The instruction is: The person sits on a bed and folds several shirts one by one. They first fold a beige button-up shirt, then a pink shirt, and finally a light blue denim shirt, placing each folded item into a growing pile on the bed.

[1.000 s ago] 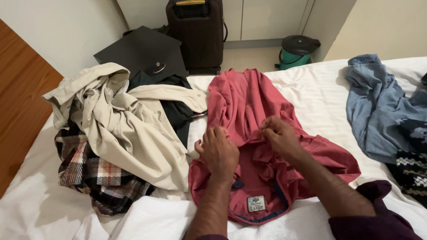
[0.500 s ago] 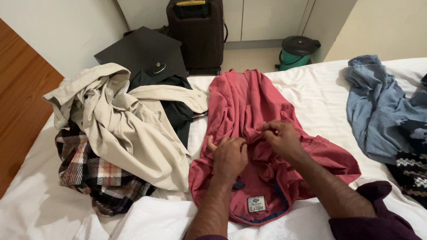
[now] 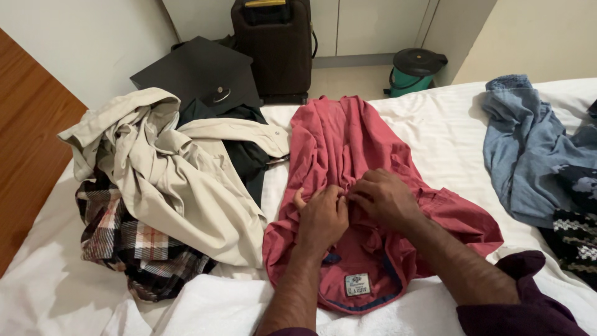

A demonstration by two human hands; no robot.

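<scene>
Red shirt lies spread on the white bed, its collar toward the person. Left hand and right hand meet at its middle, fingers pinching the fabric together. Left of the pinch sits a beige jacket; a blue denim garment lies well to the right.

- Faded red shirt, centre of frame.
- Beige jacket at left, over a black, white and red plaid shirt.
- Blue denim garment, right edge.
- White bed sheet.
- Green bin with black lid, top.
</scene>
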